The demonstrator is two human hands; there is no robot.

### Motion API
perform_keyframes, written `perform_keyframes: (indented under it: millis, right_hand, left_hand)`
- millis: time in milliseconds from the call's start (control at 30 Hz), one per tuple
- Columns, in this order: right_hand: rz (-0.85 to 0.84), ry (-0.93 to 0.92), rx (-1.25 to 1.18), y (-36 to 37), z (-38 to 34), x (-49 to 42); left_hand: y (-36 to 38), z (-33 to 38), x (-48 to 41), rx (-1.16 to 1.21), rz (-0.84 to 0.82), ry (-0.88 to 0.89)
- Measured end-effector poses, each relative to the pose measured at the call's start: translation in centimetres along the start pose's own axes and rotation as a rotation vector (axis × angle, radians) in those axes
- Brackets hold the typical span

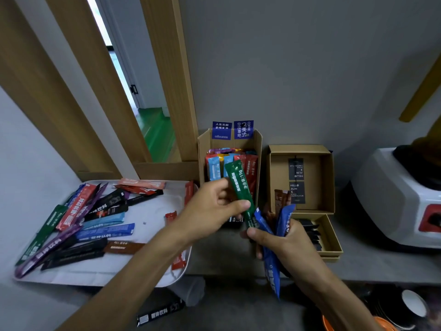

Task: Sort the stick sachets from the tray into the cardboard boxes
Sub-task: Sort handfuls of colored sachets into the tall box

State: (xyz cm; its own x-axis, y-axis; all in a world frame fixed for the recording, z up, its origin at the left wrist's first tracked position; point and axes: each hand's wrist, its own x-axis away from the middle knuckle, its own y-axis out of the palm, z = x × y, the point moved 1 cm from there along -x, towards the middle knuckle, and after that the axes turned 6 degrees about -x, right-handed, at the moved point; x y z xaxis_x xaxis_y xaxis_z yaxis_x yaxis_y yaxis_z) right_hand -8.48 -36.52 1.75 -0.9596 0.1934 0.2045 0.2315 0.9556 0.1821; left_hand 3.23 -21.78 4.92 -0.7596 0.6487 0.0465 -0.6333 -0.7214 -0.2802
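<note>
A white tray (148, 211) on the left holds several stick sachets (95, 225) in red, black, blue, purple, green and brown. My left hand (210, 209) pinches a green sachet (238, 189) and holds it upright in front of a tall cardboard box (259, 149) packed with coloured sachets. My right hand (284, 244) grips a bundle of blue and brown sachets (272, 263) just below and right of the green one. An open flat cardboard box (329, 177) with black sachets stands to the right.
A white and red appliance (396, 199) sits at the far right. One black sachet (160, 314) lies below the tray near the front edge. A white cup (414, 304) and something orange are at the bottom right. A wooden frame stands behind the tray.
</note>
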Motion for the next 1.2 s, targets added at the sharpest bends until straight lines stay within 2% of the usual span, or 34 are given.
perform_keyframes:
  millis: [67,167,300,533,667,767,833,900,967,1067,1133,1200]
  right_hand:
    - [0.035,-0.003,0.035,0.0,0.3,-0.2]
    - [0.183,-0.01,-0.005,-0.8,0.6,-0.4]
    - [0.243,0.018,-0.022,-1.6,0.7,-0.6]
    - [0.252,0.007,0.01,-2.1,0.4,-1.1]
    - [0.237,0.0,-0.007,-2.2,0.3,-1.5]
    - [0.249,-0.002,-0.033,-2.2,0.1,-1.7]
    - [0.237,0.0,-0.028,-2.2,-0.1,-1.8]
    - [0.199,-0.014,0.018,-2.2,-0.3,-1.7]
    - [0.156,-0.061,0.077,-2.0,-0.4,-1.6]
    - [0.075,-0.143,0.134,-1.3,-0.5,-1.6]
    - [0.059,-0.15,0.14,-1.0,-0.5,-1.6]
    - [0.081,-0.128,0.181,-1.1,-0.3,-1.5]
  left_hand:
    - [-0.2,-0.8,-0.8,-0.105,0.143,0.022]
    - [-1.1,-1.8,-2.7,-0.349,0.333,0.02]
    - [0.8,-2.5,-4.0,-0.526,0.335,0.053]
    - [2.2,-4.5,-4.6,-0.619,0.412,0.118]
    - [2.6,-5.9,-3.9,-0.882,0.317,0.237]
    - [2.7,-6.1,-4.0,-0.95,0.311,0.234]
    - [2.5,-5.6,-3.6,-0.898,0.359,0.232]
    - [2.5,-4.3,-2.7,-0.651,0.379,0.214]
    - [2.8,-2.4,-2.1,-0.354,0.228,0.165]
    - [3.1,-0.3,-1.9,-0.29,0.006,0.129]
    - [2.8,0.1,-1.9,-0.265,0.023,0.113]
    - [2.0,0.4,-2.0,-0.152,0.141,0.065]
